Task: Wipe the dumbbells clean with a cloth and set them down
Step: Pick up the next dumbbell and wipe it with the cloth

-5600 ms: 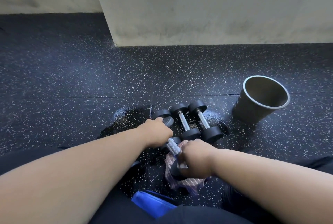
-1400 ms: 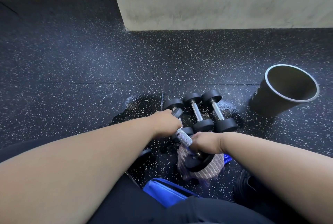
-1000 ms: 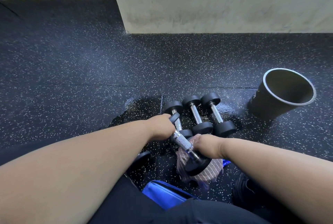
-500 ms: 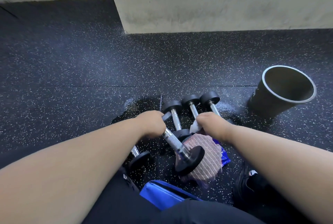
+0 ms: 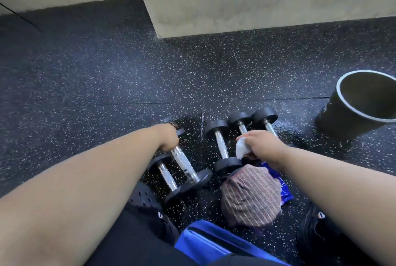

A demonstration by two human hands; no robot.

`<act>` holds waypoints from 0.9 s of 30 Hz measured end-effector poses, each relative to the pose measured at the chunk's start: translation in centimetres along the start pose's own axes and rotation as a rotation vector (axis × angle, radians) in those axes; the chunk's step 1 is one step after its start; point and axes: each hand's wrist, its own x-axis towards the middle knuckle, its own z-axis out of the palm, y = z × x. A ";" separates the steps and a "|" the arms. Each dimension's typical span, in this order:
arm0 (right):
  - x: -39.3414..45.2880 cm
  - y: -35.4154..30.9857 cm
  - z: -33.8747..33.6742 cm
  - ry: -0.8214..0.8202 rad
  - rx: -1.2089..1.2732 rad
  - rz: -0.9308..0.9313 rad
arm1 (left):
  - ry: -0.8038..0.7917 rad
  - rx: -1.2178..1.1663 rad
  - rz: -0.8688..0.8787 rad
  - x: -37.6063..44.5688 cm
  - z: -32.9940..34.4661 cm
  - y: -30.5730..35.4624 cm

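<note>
Item: dumbbell in hand, black end discs and knurled chrome grip, held by my left hand, whose fingers curl round the far end of the grip; its near disc is low, at or just above the rubber floor, so I judge it is being set down beside a second dumbbell that lies just to its left near my knee. I cannot tell whether the two touch. Item: white cloth wad, pinched in my right hand, fingers closed on it, held over the row so that the next wipe is within reach. Item: three more dumbbells parked side by side toward the middle of the floor, the nearest fully in view, the middle one and the far one partly hidden behind my right hand, grips running away from me. Item: striped brown rag, bunched on the floor just in front of me, over a blue packet. Item: dark bucket, tilted, at the right edge of the floor, well apart from the row. Both forearms reach forward and down, left wrist turned inward over the grip, right wrist level.
</note>
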 end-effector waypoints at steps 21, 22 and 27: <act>10.6 2.1 0.5 0.091 0.118 0.192 | -0.313 -0.010 0.104 18.5 7.7 2.4; 11.1 2.2 0.5 0.088 0.119 0.205 | -0.332 -0.001 0.108 19.2 8.2 2.4; 12.7 3.2 0.9 0.045 0.181 0.283 | -0.301 -0.048 0.135 19.4 8.4 2.0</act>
